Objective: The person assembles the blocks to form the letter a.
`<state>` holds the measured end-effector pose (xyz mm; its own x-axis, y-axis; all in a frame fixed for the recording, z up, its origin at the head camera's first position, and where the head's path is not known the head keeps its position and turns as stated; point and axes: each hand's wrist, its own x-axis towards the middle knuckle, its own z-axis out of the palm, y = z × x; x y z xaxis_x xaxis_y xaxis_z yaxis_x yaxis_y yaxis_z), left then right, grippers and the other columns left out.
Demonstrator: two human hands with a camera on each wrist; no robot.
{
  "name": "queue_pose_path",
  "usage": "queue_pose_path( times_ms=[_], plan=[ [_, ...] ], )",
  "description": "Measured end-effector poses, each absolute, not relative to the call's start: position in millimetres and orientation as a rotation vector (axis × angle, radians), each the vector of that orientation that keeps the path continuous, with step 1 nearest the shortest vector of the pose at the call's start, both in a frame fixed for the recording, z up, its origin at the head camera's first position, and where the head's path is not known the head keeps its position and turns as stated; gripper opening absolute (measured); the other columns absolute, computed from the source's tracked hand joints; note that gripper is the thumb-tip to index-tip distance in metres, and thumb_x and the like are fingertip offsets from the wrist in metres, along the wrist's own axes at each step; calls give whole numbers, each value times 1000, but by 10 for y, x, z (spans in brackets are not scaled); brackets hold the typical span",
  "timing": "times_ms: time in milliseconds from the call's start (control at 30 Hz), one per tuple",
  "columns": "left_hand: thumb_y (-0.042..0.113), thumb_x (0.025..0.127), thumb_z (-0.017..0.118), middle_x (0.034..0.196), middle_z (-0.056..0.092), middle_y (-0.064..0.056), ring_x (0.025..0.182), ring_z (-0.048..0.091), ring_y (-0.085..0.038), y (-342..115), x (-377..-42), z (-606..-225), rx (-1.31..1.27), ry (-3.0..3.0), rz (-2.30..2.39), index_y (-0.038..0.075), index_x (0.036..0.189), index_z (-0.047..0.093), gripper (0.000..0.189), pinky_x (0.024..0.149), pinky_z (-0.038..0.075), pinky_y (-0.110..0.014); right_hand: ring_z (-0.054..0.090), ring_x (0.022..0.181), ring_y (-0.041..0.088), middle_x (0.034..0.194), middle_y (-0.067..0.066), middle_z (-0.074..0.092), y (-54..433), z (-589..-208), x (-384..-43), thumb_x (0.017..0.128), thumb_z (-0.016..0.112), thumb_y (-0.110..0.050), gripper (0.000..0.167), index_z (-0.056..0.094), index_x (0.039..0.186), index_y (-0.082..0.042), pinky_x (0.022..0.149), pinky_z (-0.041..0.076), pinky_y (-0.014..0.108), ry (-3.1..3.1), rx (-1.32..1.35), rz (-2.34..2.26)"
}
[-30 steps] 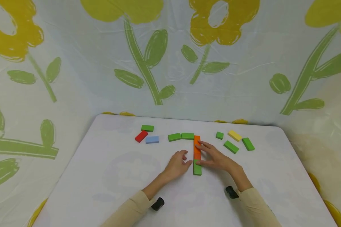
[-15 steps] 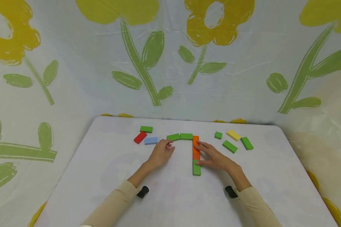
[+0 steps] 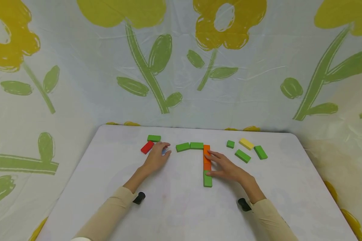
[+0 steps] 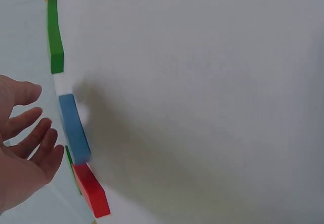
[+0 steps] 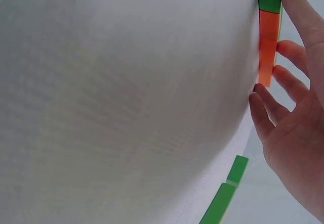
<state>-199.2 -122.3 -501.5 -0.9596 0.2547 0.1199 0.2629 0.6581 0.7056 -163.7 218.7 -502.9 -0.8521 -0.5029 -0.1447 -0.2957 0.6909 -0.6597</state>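
My left hand (image 3: 156, 158) hovers over a blue wooden block (image 3: 164, 151), partly covering it in the head view. In the left wrist view its fingers are relaxed and spread, with a gap to the blue block (image 4: 75, 128). A red block (image 3: 147, 147) and a green block (image 3: 154, 138) lie just beyond that hand. My right hand (image 3: 226, 166) rests its fingertips along a straight row of blocks: an orange block (image 3: 206, 151), a darker orange part (image 3: 207, 166) and a green block (image 3: 207, 181). Its thumb lies at the green one.
Two green blocks (image 3: 196, 146) run leftward from the row's far end. At the right lie a small green block (image 3: 230, 144), a yellow block (image 3: 246, 143) and two longer green blocks (image 3: 242, 156). The white table (image 3: 175, 211) meets a flower-print cloth (image 3: 247, 93) behind.
My left hand has moved left, from beside the orange-and-green row, past the two green blocks, to over the blue block. My right hand has stayed at the row.
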Motion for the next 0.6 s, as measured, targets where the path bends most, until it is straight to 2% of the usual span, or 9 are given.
queue_pose_path(
  times_ms=[100,233,400,600],
  plan=[
    [10,100,67,133,58,-20,125,53,-34,-1316,-2020,-5017,-409,-2875,-1195,-3,133,62,36,106,48,-49,23,151,43,166,17,26,2187,-5033,-1631,91,76,-46,81,45,155,-6,117,26,65,2595,-637,-932],
    [11,100,67,138,55,-23,132,49,-38,-1428,-2074,-5055,-411,-2890,-1137,-4,134,61,38,111,43,-52,23,151,43,166,17,27,2188,-5034,-1627,92,76,-46,80,46,155,-6,116,26,66,2598,-641,-936],
    [12,99,69,134,58,-26,131,51,-42,-1533,-2142,-5128,-483,-2858,-1009,-7,130,63,37,110,41,-54,22,151,43,167,17,26,2194,-5035,-1621,92,76,-45,81,45,155,-7,117,25,65,2595,-643,-936],
    [14,100,68,129,62,-25,125,54,-41,-1586,-2180,-5188,-568,-2855,-872,-9,127,65,35,108,43,-54,22,152,40,167,14,25,2201,-5035,-1621,91,77,-46,82,44,156,-9,118,26,64,2594,-623,-929]
  ],
)
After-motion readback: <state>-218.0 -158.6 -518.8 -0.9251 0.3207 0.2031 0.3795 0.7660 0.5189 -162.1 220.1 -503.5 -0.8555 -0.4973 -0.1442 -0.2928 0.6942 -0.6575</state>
